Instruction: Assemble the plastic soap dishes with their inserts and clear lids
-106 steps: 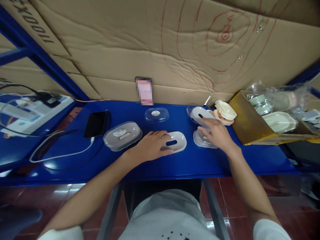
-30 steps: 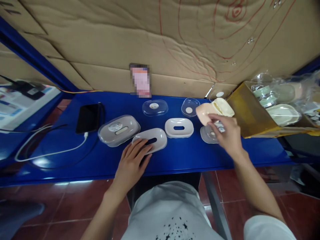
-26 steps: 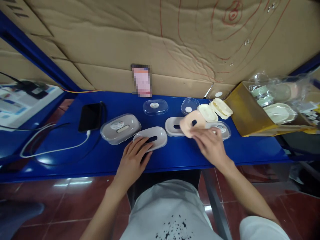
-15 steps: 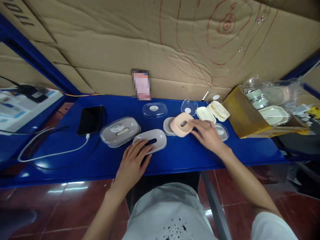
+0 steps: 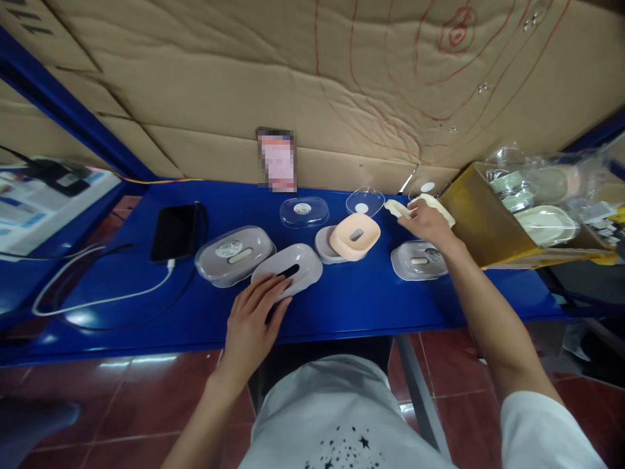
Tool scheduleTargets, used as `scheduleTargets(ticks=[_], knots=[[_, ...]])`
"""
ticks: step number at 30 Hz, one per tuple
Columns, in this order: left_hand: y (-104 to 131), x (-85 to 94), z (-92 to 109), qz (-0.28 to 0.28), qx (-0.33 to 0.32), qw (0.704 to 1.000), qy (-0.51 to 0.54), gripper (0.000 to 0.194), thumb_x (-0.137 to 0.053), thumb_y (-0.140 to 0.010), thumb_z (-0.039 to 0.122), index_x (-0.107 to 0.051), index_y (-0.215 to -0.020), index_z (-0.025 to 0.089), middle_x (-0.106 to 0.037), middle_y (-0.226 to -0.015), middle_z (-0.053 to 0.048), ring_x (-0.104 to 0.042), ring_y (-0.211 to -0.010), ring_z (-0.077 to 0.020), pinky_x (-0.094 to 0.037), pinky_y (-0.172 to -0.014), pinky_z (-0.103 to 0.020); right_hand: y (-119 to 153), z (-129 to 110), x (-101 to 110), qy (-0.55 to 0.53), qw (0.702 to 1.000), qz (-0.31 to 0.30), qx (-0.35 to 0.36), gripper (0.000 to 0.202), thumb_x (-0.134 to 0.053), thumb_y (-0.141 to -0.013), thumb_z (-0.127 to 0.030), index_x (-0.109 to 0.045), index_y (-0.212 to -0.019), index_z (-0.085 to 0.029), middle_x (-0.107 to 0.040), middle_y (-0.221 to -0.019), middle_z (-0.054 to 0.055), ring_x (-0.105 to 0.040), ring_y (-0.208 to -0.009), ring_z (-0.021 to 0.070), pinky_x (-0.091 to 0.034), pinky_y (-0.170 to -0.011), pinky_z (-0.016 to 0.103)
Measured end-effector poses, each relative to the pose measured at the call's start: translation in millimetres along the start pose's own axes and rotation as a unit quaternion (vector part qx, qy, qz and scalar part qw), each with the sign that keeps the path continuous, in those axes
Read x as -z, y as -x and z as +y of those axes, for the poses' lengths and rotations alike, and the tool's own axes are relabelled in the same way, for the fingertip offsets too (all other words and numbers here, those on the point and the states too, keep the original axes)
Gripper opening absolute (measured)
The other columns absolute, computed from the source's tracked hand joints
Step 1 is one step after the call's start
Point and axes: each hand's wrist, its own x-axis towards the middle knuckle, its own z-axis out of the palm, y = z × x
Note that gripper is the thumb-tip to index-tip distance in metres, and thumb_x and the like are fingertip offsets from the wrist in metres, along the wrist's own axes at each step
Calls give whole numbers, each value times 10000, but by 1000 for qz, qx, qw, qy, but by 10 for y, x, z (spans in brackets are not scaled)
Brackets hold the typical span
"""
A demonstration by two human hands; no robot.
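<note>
My left hand (image 5: pixel 258 314) grips the near-left rim of a pale grey oval soap dish (image 5: pixel 306 266) with a dark slot in its base; the dish tilts slightly. Further right, my right hand (image 5: pixel 426 225) has its fingers closed on a cream soap dish tray (image 5: pixel 398 209), now tipped up. A second cream piece (image 5: pixel 441 207) lies behind that hand, partly hidden. Between my hands, a peach soap dish (image 5: pixel 355 236) rests over a grey one (image 5: pixel 325 246). A grey dish with a clear lid (image 5: pixel 418 260) sits below my right forearm.
Another lidded grey soap dish (image 5: pixel 235 255) stands at left, near a black phone (image 5: pixel 174 233) on a white cable. Clear lids (image 5: pixel 305 212) lie at the back. A cardboard box (image 5: pixel 469 215) of wrapped dishes stands at right. A blurred-screen phone (image 5: pixel 277 161) leans against the cardboard wall.
My right hand has left the peach soap dish and moved back and right onto the cream tray, tipping it up. My left hand stays on the grey dish.
</note>
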Motion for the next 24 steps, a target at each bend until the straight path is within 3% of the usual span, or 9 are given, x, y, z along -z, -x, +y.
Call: scheduleTargets(ticks=[3,5,9,11,13,16,18,21,24], knots=[[-17,14,9,18,23,999,31,383,-616,-1077,212,-628,-1453,283,-741,-1364,-75,-631,-1392,-292,-532,-1163,-518,240,48,102,-148,984,72,67,393,-646,-911,-421,-659,-1233,-198,-800,-1118,112,-758,-959,279,-570,-880,410],[-33,11,23,18,29,999,40,374,-622,-1075,213,-635,-1442,284,-743,-1358,-72,-632,-1389,-291,-531,-1169,-524,499,13,103,-206,966,83,135,289,-613,-937,-392,-687,-1158,-222,-802,-1073,87,-756,-912,251,-572,-869,395],[-53,-28,56,6,26,999,31,350,-632,-1074,219,-650,-1418,282,-749,-1349,-71,-633,-1388,-299,-533,-1168,-547,997,-210,-89,-105,963,62,240,367,-611,-1017,-440,-688,-1309,-232,-785,-1257,121,-730,-1110,334,-520,-998,510],[-59,-50,65,2,19,999,26,352,-632,-1076,224,-648,-1422,283,-748,-1352,-74,-635,-1387,-304,-538,-1164,-556,1119,-310,-200,-17,961,96,257,436,-591,-1047,-415,-639,-1430,-214,-731,-1390,163,-675,-1220,392,-460,-1058,587],[-68,-54,66,1,14,1000,25,352,-627,-1079,232,-646,-1426,288,-748,-1353,-74,-643,-1379,-306,-545,-1157,-560,1179,-353,-251,24,957,138,253,430,-522,-1074,-317,-616,-1478,-202,-734,-1363,179,-670,-1199,389,-453,-1043,578],[-90,3,88,15,15,999,35,368,-628,-1076,221,-639,-1435,298,-749,-1348,-68,-656,-1366,-300,-557,-1149,-547,1362,-336,-210,-1,945,207,252,495,-476,-1077,-210,-560,-1561,-271,-771,-1242,137,-700,-1104,350,-482,-967,516],[-102,88,141,38,18,998,44,406,-640,-1062,187,-628,-1449,309,-747,-1351,-58,-660,-1364,-292,-561,-1147,-532,1626,-327,-180,-44,927,238,285,642,-521,-1061,-184,-419,-1667,-371,-774,-1245,95,-708,-1098,343,-494,-942,508],[-101,230,285,72,23,996,51,474,-653,-1040,138,-612,-1470,333,-739,-1364,-41,-657,-1365,-286,-555,-1148,-522,2094,-399,-268,-97,900,198,375,832,-532,-1030,-91,-248,-1728,-447,-799,-1209,32,-728,-1067,307,-517,-915,490],[-71,287,441,46,1,998,46,480,-654,-1040,148,-601,-1482,326,-732,-1384,-48,-641,-1382,-296,-549,-1140,-515,2337,-566,-496,-114,880,106,450,741,-482,-1048,-54,-345,-1705,-368,-807,-1215,16,-730,-1074,254,-541,-949,457]])
